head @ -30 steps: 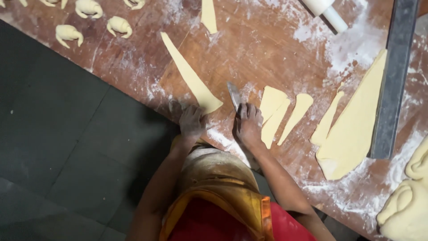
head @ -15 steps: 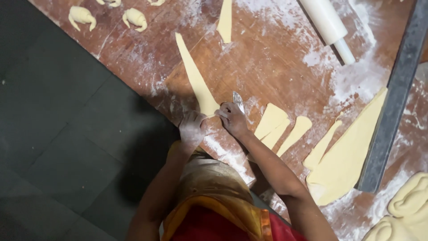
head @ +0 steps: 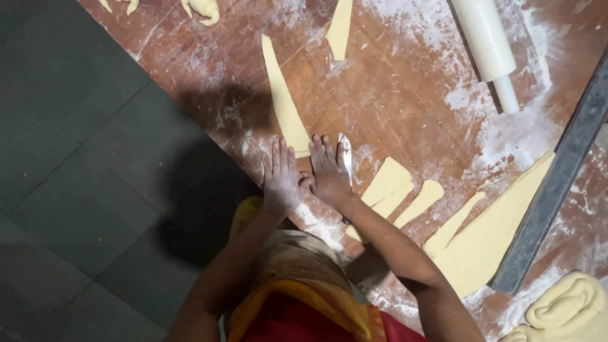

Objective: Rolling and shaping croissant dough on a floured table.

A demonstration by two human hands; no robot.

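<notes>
Risk judged: thin dough triangle (head: 283, 101) could stretch, tear or stick to the floured tabletop (head: 392, 101) if pressed unevenly at its wide end near the table edge — knife blade (head: 345, 158) just beside the fingers. Left hand (head: 280, 180) flat, fingers spread, tips at that wide end. Right hand (head: 328, 174) likewise flat and open beside it — gripping nothing.

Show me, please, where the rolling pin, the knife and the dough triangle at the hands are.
rolling pin (head: 484, 38), head view, on its white barrel.
knife (head: 346, 155), head view, on its blade.
dough triangle (head: 283, 101), head view, mid-length.
</notes>
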